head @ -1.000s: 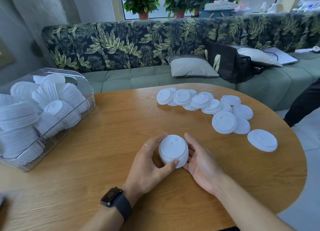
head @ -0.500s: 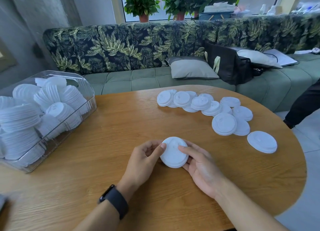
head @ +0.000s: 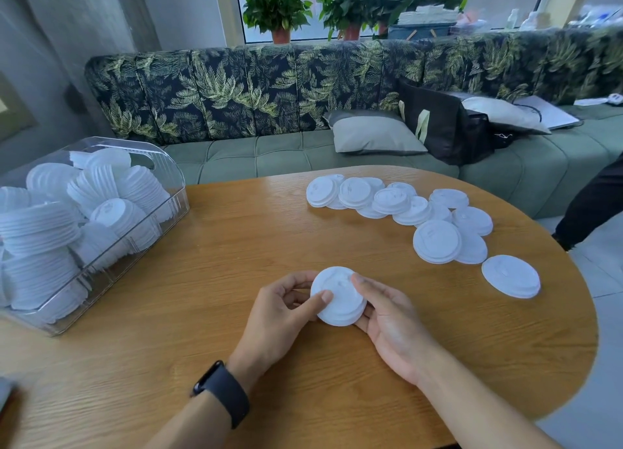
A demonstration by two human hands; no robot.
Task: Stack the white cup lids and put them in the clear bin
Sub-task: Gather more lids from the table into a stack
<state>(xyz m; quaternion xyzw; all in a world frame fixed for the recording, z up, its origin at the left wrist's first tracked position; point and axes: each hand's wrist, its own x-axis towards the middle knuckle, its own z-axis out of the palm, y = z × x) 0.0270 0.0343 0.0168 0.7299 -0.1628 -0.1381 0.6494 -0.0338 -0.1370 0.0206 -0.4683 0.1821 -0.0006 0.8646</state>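
A short stack of white cup lids (head: 338, 297) is held just above the wooden table (head: 209, 266), tilted toward me. My left hand (head: 281, 310) pinches its left rim with thumb and fingers. My right hand (head: 387, 313) cradles the stack from the right, thumb on top. Several loose white lids (head: 401, 206) lie spread in an arc at the far right of the table, one single lid (head: 510, 276) nearest the right edge. The clear bin (head: 101, 233) stands at the left, filled with several lid stacks.
A leaf-patterned green sofa (head: 269, 152) runs behind the table, with a grey cushion (head: 374, 135) and a black bag (head: 445, 125) on it. A dark-clothed person's leg (head: 593, 202) shows at the right edge. Bare wood lies between the bin and my hands.
The stack has tipped from lying sideways on the table to face-up and tilted between my hands. My left fingers have curled onto its rim and my right thumb has come over the top.
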